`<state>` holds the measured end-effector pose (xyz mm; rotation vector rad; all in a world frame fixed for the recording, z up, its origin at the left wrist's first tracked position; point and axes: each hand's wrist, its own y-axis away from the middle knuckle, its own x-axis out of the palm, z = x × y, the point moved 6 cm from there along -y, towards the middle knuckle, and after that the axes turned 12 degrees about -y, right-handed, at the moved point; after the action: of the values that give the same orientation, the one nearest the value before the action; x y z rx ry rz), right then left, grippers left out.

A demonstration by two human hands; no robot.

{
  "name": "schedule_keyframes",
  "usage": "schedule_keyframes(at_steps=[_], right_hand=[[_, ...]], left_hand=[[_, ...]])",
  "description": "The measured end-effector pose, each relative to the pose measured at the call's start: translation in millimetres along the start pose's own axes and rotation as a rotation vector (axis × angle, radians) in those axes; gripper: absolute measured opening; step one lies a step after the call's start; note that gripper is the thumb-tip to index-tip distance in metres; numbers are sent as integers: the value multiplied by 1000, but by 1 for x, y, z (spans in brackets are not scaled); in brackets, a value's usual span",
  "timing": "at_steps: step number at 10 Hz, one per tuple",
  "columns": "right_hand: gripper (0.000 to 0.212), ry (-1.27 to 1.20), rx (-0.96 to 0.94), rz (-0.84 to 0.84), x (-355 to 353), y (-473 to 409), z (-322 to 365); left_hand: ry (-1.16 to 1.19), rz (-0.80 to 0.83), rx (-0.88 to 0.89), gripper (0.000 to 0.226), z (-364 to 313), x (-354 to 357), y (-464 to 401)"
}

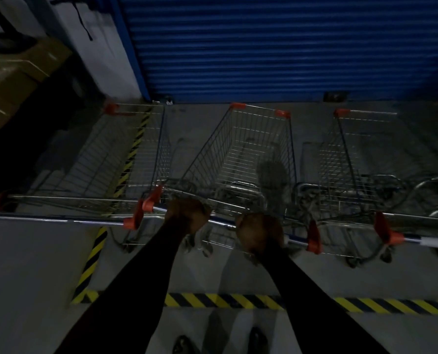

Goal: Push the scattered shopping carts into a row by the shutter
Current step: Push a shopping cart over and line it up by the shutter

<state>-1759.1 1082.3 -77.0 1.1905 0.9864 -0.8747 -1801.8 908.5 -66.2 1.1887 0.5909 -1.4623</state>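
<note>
Beside gripped cart (240, 154), neighbouring carts (360, 159).

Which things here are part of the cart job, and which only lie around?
Job: middle wire shopping cart, gripped by left hand and right hand; left cart; right cart; blue ribbed shutter.
Lying about: brown cardboard boxes; yellow-black floor tape.
</note>
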Motion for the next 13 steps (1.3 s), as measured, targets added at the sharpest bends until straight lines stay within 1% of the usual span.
schedule_keyframes(at_steps=[1, 2, 3, 4, 5, 6, 7, 8, 9, 10, 11, 12, 13], right_hand=[[33, -74, -30, -94, -12, -7, -11], [37, -156, -26, -172, -16, -16, -2], [49, -252, 31, -192, -17, -22, 14], [62, -245, -41, -206, -11, -27, 36], [65, -250, -61, -177, -10, -28, 40], [57, -293, -35, -160, -11, -27, 49], [66, -230, -71, -197, -12, -28, 55], [56, -258, 15, -199, -12, -29, 48], [64, -246, 38, -211, -12, -25, 43], [69, -192, 9, -201, -11, -27, 35], [52, -174, 28, -162, -16, -30, 30], [45, -167, 36, -151, -23, -34, 29], [46, -240, 33, -166, -21, -35, 29]], left_hand=[[191, 48, -103, 46, -3, 2, -2], [426, 71, -177, 45, -15, -3, 4], [350, 50, -174, 44, -16, -9, 16], [258, 26, -183, 43, -5, -1, 20], [54, -9, -95, 38, -3, 12, 24], [54, -21, -61, 31, -6, 17, 30], [120, -51, -121, 33, 1, 24, 30], [152, -70, -141, 33, 0, 24, 28], [161, -55, -122, 34, -2, 20, 30], [78, -99, -60, 36, -10, 4, 25], [67, -75, -39, 37, -10, -3, 18], [91, -77, 9, 34, -13, 0, 6], [79, -26, -12, 36, -12, 4, 5]])
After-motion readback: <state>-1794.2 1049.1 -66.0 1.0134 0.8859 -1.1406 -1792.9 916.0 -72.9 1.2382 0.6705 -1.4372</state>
